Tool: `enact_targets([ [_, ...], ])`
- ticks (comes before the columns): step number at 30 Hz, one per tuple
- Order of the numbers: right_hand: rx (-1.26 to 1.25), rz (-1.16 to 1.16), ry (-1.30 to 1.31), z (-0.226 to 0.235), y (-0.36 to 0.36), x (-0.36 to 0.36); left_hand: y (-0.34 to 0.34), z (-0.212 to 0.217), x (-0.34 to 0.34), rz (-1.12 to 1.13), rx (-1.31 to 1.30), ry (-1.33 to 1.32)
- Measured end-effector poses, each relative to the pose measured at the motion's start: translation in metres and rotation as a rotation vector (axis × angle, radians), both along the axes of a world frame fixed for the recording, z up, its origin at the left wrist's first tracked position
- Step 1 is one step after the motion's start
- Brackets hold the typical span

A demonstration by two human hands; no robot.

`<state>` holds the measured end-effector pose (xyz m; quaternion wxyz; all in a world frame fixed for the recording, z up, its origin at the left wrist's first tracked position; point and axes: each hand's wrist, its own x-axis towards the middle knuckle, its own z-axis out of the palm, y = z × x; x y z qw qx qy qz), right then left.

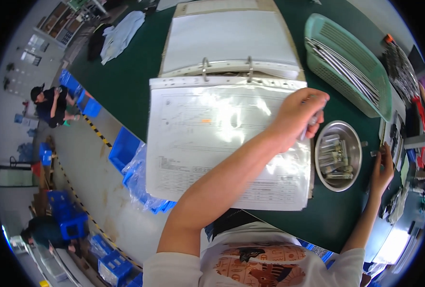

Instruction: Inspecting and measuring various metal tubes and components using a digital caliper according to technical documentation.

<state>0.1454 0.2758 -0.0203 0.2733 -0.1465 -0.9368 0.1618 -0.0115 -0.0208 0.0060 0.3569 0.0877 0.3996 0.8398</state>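
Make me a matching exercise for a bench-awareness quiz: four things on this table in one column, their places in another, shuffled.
Things:
1. ring binder
2. steel bowl
3. green basket
4. white cloth

Places:
A. far left corner of the table
B. far right, holding long thin parts
C. under the left hand
D. between the two hands, full of small metal parts

Pairs: 1-C, 2-D, 3-B, 4-A

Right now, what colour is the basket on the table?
The basket is light green, seen in the head view.

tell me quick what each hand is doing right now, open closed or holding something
Left hand: closed on a small clear tube-like piece, over the metal bowl.
Right hand: fingers pinched on a small dark part beside the bowl.
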Motion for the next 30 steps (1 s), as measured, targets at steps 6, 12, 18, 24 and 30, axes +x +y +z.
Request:
enact_targets([
  [6, -0.058, -0.04, 0.008, -0.006, -0.005, -0.002, 0.01, -0.001, 0.004, 0.009, -0.003, 0.034],
  [12, -0.098, -0.046, 0.141, -0.02, 0.025, 0.003, 0.012, -0.006, 0.003, 0.04, 0.021, 0.045],
  [18, -0.079, -0.456, 0.076, -0.014, 0.046, 0.016, 0.015, -0.004, 0.003, 0.023, 0.04, 0.054],
  [24, 0.001, -0.328, 0.17, -0.031, 0.094, 0.036, 0.017, -0.006, 0.004, 0.042, 0.05, 0.057],
  [30, 0.128, -0.267, 0.218, -0.035, 0.108, 0.037, 0.017, -0.005, 0.006, 0.053, 0.054, 0.05],
])
